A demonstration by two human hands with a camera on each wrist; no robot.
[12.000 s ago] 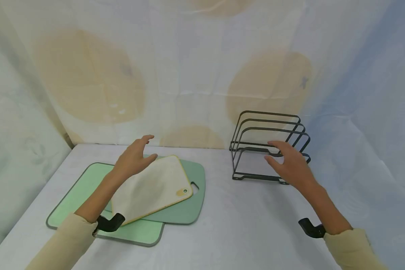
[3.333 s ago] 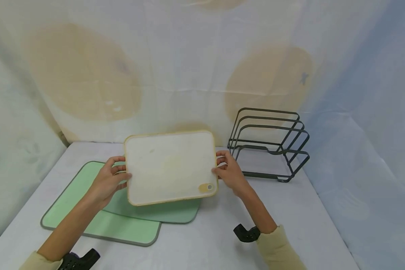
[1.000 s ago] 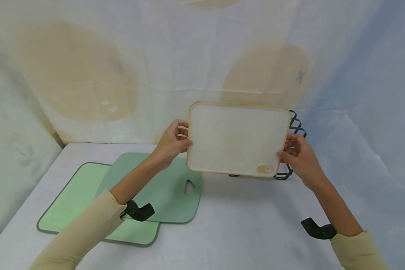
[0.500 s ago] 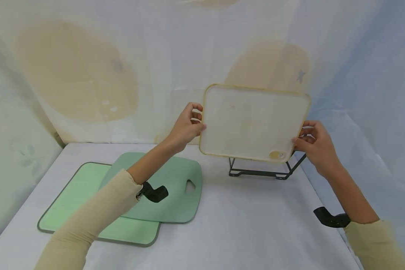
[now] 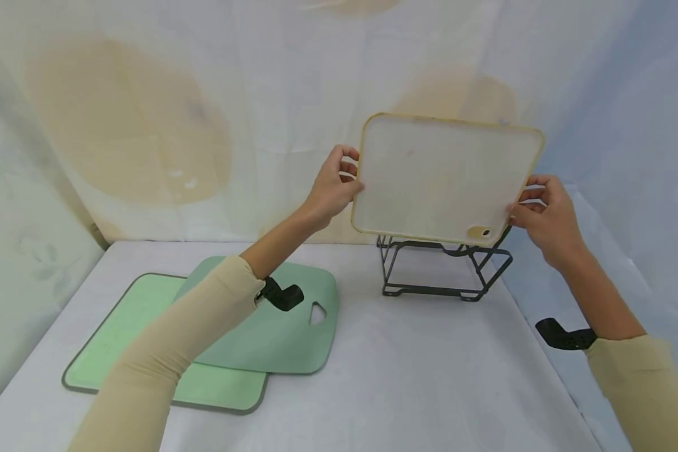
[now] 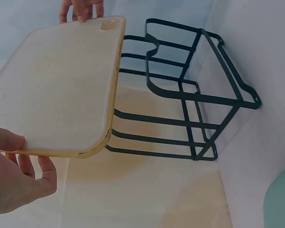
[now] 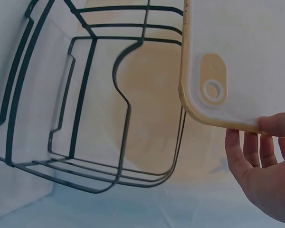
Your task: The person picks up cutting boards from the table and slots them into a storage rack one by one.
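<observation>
In the head view, a white board [image 5: 443,179] with a thin yellow rim and rounded corners is held up in the air, broad face toward the camera, directly above the black wire rack [image 5: 441,267] at the back of the counter [image 5: 407,376]. Its face is matte and slightly stained, and a small yellow tab with a round hole sits in its lower right corner. The left hand [image 5: 332,188] grips the board's left edge, thumb on the front and fingers curled behind; the right hand [image 5: 545,213] grips the right edge the same way, near the tab. The board's lower edge hangs just over the rack's top wires; I cannot tell whether they touch. Two green boards lie flat on the counter's left side, the darker one [image 5: 282,339], which has a triangular hole, overlapping the lighter one [image 5: 130,333]. In the left wrist view, the left hand [image 6: 12,175] pinches the board [image 6: 61,85] at its near corner, thumb on top and fingers beneath, with the rack [image 6: 190,99] beyond the board's long yellow edge and the other hand's fingertips at the far corner. In the right wrist view, the right hand [image 7: 263,171] holds the board [image 7: 242,52] at the corner beside the tab, fingers under the rim, with the rack [image 7: 85,104] to the left.
</observation>
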